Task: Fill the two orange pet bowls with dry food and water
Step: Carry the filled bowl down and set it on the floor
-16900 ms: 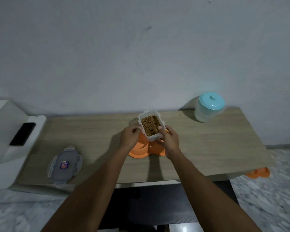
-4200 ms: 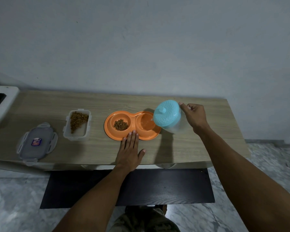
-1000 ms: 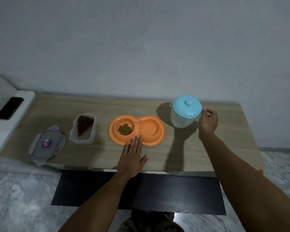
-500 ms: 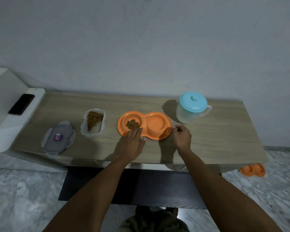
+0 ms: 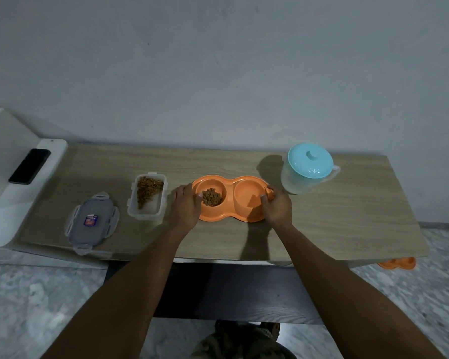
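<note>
Double orange pet bowl (image 5: 230,203) is sitting on the wooden table (image 5: 335,216), near the middle, long axis running left to right. Left well is holding a small heap of dry food (image 5: 212,197); right well is looking bare orange, and whether water is in it cannot be told from this view.

Person is gripping the bowl at both ends. Left hand (image 5: 185,206) is curling around the left end, thumb lying over the rim and touching the kibble edge, fingers going out of sight past the outer side. Right hand (image 5: 276,206) is closing on the right end, thumb pressing inside the right well, fingers wrapping the outer rim.

Open clear food container (image 5: 146,196), part full of kibble, is standing just left of the left hand. Its grey lid (image 5: 91,221) is lying further left, near the front edge. Water jug (image 5: 306,168) with turquoise lid is standing upright just beyond the bowl's right end, apart from it.

Black phone (image 5: 29,165) is resting on a white unit at far left.
</note>
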